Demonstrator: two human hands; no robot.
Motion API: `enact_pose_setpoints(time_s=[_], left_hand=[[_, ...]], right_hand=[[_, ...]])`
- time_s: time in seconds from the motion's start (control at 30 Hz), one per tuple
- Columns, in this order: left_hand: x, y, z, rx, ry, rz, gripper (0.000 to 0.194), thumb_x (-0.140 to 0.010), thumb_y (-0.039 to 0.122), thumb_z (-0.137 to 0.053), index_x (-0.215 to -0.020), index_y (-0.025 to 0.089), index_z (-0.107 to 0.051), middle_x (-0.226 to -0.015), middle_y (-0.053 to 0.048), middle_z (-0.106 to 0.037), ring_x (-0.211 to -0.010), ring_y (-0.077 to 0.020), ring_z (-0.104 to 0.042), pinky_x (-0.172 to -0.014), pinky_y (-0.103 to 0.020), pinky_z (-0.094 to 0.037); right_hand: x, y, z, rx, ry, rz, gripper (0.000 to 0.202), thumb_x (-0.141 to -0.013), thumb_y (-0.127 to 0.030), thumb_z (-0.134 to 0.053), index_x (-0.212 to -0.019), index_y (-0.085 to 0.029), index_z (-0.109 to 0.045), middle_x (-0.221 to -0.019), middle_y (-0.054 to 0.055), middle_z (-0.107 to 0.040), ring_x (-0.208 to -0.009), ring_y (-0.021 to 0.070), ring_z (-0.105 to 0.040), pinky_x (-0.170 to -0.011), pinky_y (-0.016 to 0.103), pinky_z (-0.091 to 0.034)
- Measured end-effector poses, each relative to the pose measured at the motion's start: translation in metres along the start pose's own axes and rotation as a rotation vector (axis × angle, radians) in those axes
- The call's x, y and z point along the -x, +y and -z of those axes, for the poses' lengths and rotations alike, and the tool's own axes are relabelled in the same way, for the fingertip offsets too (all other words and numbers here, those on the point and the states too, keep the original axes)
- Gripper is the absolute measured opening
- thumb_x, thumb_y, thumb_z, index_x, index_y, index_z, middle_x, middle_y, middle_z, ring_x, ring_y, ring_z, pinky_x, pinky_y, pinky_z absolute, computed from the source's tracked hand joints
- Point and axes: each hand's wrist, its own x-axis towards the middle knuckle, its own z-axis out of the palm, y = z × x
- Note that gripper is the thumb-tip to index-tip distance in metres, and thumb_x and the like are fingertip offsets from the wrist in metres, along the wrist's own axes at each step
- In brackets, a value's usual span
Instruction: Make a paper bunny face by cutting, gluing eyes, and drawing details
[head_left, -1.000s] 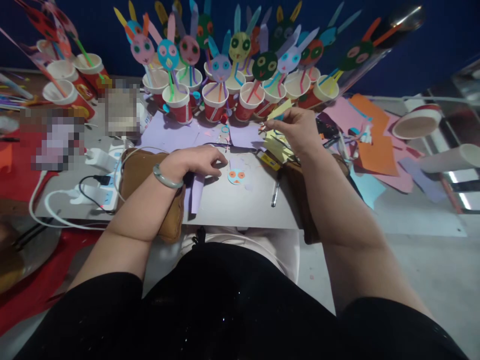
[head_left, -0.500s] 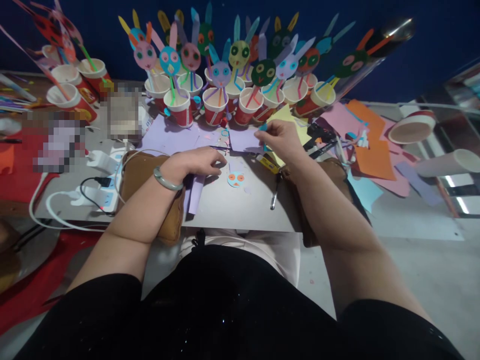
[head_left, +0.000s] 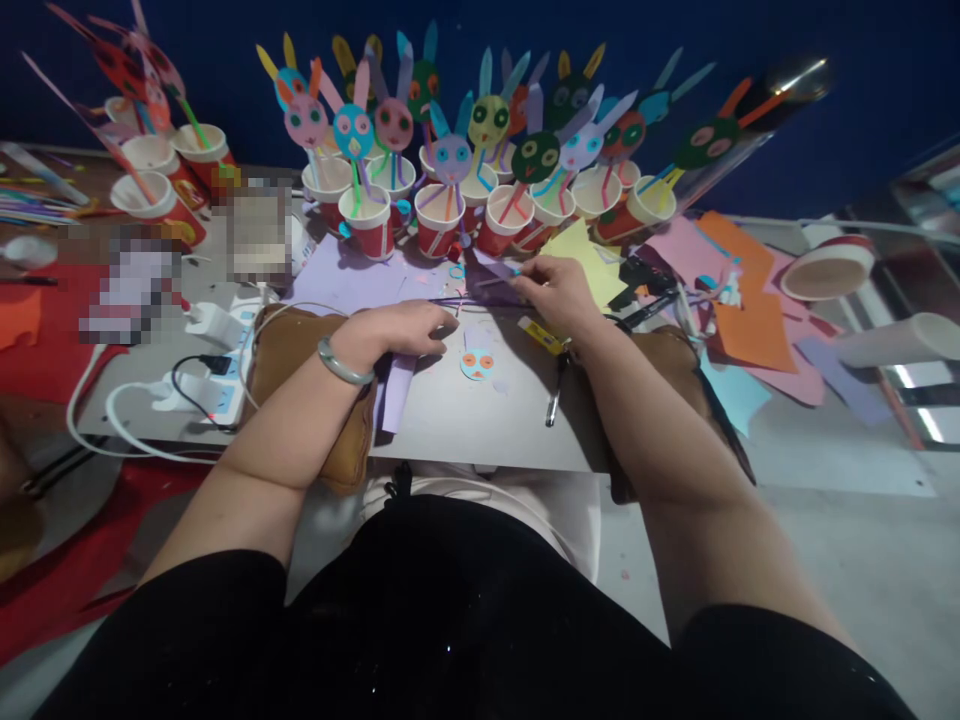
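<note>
My right hand (head_left: 553,290) pinches the edge of a purple paper piece (head_left: 493,268), which is tilted up off the table behind the work spot. My left hand (head_left: 409,328) hovers low over the table with fingers curved and apart, nothing between them. Just in front of the hands lies a small blue paper face (head_left: 476,364) with orange eyes. A folded purple strip (head_left: 397,392) lies under and in front of my left hand. A yellow-labelled item (head_left: 541,335) and a pen (head_left: 556,388) lie by my right wrist.
Red paper cups (head_left: 438,225) holding paper rabbit figures line the back. Left are a power strip (head_left: 232,375) with cables and more cups (head_left: 150,205). Brown cushions (head_left: 300,350) lie under both forearms. Orange paper (head_left: 754,330), pink sheets and a white cup (head_left: 825,272) are on the right.
The purple paper that lay flat is now lifted at an angle in my right hand. My left hand stays nearly in place. The whole view has shifted slightly.
</note>
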Motion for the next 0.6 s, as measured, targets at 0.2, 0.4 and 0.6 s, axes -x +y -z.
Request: enact_pose_setpoints(time_s=[0.2,0.4,0.6], left_hand=[[0.001,0.004,0.003,-0.033,-0.059,0.060,0.025,-0.087,0.026,-0.060,-0.109,0.018,-0.070,-0.083,-0.002,-0.065,-0.070,-0.0150,-0.050,-0.070,-0.031,-0.036],[0.001,0.005,0.004,-0.005,-0.075,0.114,0.024,-0.086,0.026,-0.062,-0.108,0.019,-0.070,-0.086,-0.002,-0.064,-0.075,-0.0156,-0.053,-0.072,-0.030,-0.036],[0.002,0.002,0.005,0.075,-0.038,0.026,0.004,-0.084,0.022,-0.063,-0.086,0.020,-0.061,-0.067,0.004,-0.048,-0.063,-0.0127,-0.040,-0.067,-0.031,-0.029]], right_hand=[[-0.013,0.021,0.025,-0.287,0.476,-0.019,0.032,-0.092,-0.022,-0.072,-0.070,-0.026,-0.048,-0.062,-0.007,-0.044,-0.061,0.0135,-0.040,-0.065,0.031,-0.038],[-0.010,0.028,0.060,-0.233,0.911,0.074,0.036,-0.105,-0.026,-0.058,-0.075,-0.029,-0.040,-0.068,-0.007,-0.035,-0.063,0.0162,-0.038,-0.071,0.034,-0.038],[0.005,0.026,0.077,0.149,1.151,0.242,0.046,-0.105,-0.063,-0.055,-0.079,-0.028,-0.040,-0.074,-0.006,-0.035,-0.069,0.0152,-0.048,-0.072,0.037,-0.045]])
